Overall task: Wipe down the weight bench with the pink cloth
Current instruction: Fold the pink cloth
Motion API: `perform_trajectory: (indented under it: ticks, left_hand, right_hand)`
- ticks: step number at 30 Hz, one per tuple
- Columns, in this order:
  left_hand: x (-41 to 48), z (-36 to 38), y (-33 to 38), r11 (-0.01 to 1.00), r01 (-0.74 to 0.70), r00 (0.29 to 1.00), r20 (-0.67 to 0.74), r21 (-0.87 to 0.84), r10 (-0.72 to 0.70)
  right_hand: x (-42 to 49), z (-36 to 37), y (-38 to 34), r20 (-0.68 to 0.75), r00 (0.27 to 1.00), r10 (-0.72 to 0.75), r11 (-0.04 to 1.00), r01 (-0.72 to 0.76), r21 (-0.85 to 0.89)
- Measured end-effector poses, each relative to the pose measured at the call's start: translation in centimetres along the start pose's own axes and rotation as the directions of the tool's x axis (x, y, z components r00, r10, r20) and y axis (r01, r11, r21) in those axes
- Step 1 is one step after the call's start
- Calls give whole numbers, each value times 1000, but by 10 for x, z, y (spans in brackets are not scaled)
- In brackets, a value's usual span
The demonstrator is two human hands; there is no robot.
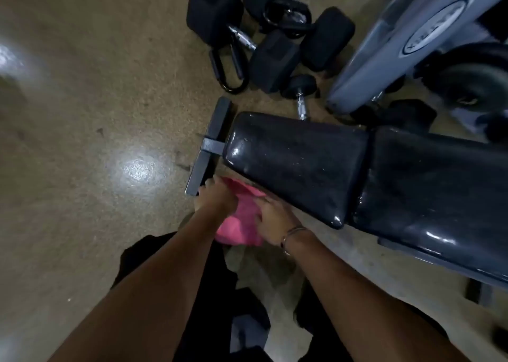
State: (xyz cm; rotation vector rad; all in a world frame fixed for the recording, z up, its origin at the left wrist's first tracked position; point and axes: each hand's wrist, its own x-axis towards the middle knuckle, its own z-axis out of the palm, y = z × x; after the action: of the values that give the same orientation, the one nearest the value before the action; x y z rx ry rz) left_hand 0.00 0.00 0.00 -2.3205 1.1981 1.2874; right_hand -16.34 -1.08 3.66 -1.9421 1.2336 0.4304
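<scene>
The black padded weight bench lies across the right half of the view, its seat pad end pointing left and its longer back pad running off to the right. The pink cloth hangs bunched between both hands, just in front of the seat pad's near edge and not on the pad. My left hand grips the cloth's upper left part. My right hand, with a thin bracelet at the wrist, holds its right side, close to the pad's near edge.
The bench's grey T-shaped foot bar sticks out at the left end. Several black dumbbells and a kettlebell handle lie on the floor behind. A grey machine frame stands at the back right. Shiny tan floor spreads to the left.
</scene>
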Motion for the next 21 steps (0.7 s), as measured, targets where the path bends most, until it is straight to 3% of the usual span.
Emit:
perform_trajectory:
  ticks: [3,6,9,17,19,21]
  left_hand:
    - [32,20,-13,999,-17,999,28,-42,19]
    - [11,-3,-3,986,0,995,-103,-167,-17]
    - [5,-12,8,988,-22,981,-195,-151,-8]
    - [-5,-14,16,980,-97,995,-33,-175,93]
    - [-11,-18,17,970,-102,995,-14,-219,102]
    - [-22,-24,19,960,-113,993,1,-258,117]
  right_hand:
    - [10,18,-4,-113,992,-57,996,49,-78]
    - [14,28,-3,-172,982,-82,978,46,-204]
    - [19,37,-1,-278,956,-94,961,14,-277]
    - [27,69,9,-247,968,-43,931,-51,-361]
    - [28,72,9,-209,978,-25,966,-30,-257]
    - [20,64,3,-219,975,20,999,-29,-37]
